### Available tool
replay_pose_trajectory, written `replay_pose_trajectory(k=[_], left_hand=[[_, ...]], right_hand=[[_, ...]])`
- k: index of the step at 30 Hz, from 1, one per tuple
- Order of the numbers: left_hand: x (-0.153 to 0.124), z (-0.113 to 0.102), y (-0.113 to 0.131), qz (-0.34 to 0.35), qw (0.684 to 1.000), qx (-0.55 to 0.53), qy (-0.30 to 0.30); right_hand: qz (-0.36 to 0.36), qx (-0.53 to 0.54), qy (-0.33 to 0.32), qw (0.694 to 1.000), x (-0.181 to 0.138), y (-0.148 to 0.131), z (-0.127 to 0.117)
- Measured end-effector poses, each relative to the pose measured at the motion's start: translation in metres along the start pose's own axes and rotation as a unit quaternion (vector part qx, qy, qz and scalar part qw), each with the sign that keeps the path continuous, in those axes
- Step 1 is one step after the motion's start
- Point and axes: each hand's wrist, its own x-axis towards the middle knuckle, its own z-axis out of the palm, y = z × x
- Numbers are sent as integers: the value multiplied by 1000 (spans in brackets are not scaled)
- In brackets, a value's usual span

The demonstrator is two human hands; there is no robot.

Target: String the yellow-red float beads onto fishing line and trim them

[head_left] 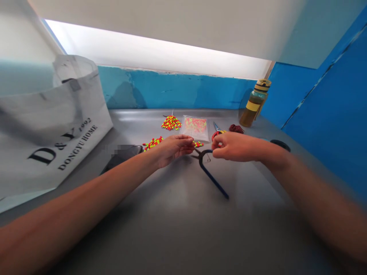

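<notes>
My left hand (177,150) is closed in a pinch over the middle of the table, and whatever sits between its fingertips is too small to make out. Just right of it, my right hand (233,146) also pinches with thumb and forefinger; what it holds, if anything, does not show. Between and below both hands lie pliers (213,178) with blue handles, their jaws apart and pointing at my left fingertips. My right hand covers the end of one handle. Behind the fingers is a small group of red and yellow-green beads (198,144), partly hidden.
More such beads lie in a pile (171,122) and a second pile (153,143). A clear bag of beads (196,126), scissors (217,128), dark red cord (236,128) and a bottle (254,105) stand farther back. At left are a white bag (83,114) and a dark phone-like object (123,153).
</notes>
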Motion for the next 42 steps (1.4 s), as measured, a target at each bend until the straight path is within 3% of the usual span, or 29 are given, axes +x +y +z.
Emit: replay_pose_trajectory(k=[5,7,10,13,16,21,26,29,32,37,42], left_hand=[[1,-2,0,3,1000,9,15],[0,-4,0,-9,1000,17,-8],[-6,-5,2,-68,989,43,-126],[-12,-3,5,-117,963,72,-232],[-13,-2,5,-114,961,80,-240],[-7,-5,1,-90,980,65,-163],[-7,-4,-2,-91,985,59,-136],[-8,-3,-2,-92,985,58,-131],[-8,-2,-2,-92,986,56,-124],[-8,-1,-3,-89,989,45,-113],[-7,-1,-4,-89,989,33,-111]], right_hand=[[44,-14,131,990,-6,2,-16],[68,-21,203,977,-6,5,-18],[77,-25,280,957,-1,12,-18],[59,-41,310,948,9,21,-12],[75,-76,283,953,21,28,-4],[95,-69,180,977,33,32,2],[80,106,21,991,31,32,7],[61,185,-24,980,31,33,14],[37,163,-25,986,36,33,18],[-13,43,61,997,47,29,25],[-70,119,71,988,49,36,32]])
